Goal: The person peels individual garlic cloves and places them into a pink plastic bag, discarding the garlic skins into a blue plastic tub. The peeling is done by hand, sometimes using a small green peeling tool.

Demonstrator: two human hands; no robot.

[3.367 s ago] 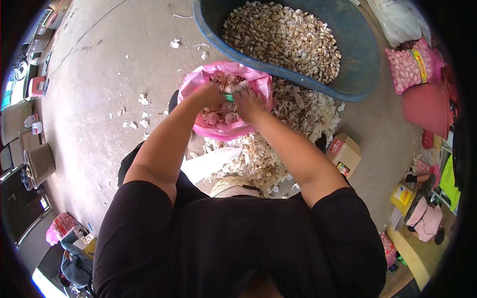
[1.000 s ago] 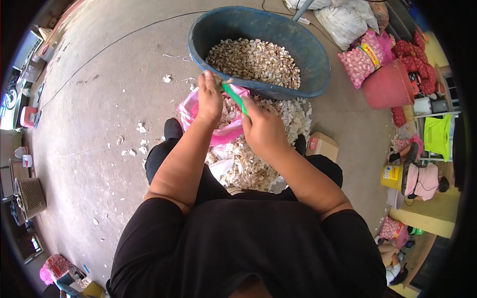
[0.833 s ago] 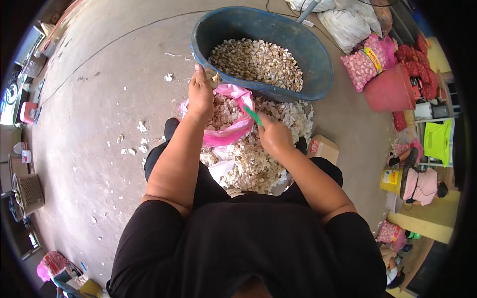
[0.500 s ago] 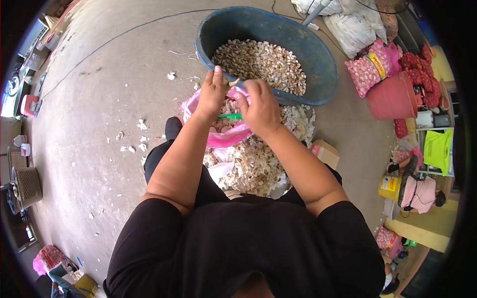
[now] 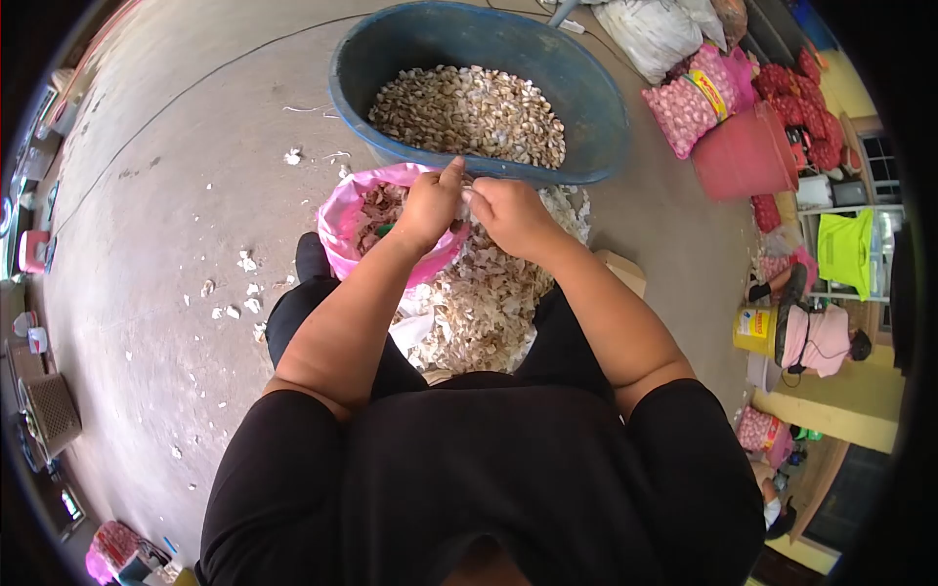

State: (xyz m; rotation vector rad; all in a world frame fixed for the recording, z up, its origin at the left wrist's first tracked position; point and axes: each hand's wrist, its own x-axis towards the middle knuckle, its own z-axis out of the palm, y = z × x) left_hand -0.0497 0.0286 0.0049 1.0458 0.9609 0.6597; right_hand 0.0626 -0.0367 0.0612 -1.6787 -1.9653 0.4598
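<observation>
Close together over the pink bag's right side, my left hand [image 5: 430, 207] and my right hand [image 5: 513, 217] are closed on a garlic bulb [image 5: 466, 191], mostly hidden by the fingers. Below them, the open pink bag [image 5: 339, 217] holds reddish-brown garlic [image 5: 379, 207] and a green object [image 5: 384, 230], partly covered by my left wrist. Just beyond my fingers stands a blue oval tub [image 5: 592, 107] with many loose garlic cloves [image 5: 469, 112] in it. A heap of papery garlic skins [image 5: 489, 303] lies between my legs.
Scraps of skin [image 5: 246, 262] dot the concrete floor at left. A cardboard box [image 5: 622, 271] sits by my right knee. Farther right are a red bucket [image 5: 747, 151], garlic sacks [image 5: 687, 105] and a person in pink [image 5: 819, 337] beside a yellow bucket [image 5: 754, 330].
My hands have come together on the garlic bulb and sit slightly lower. The right fingers, blurred and apart before, now pinch at it. The view has shifted, showing more of the pink bag.
</observation>
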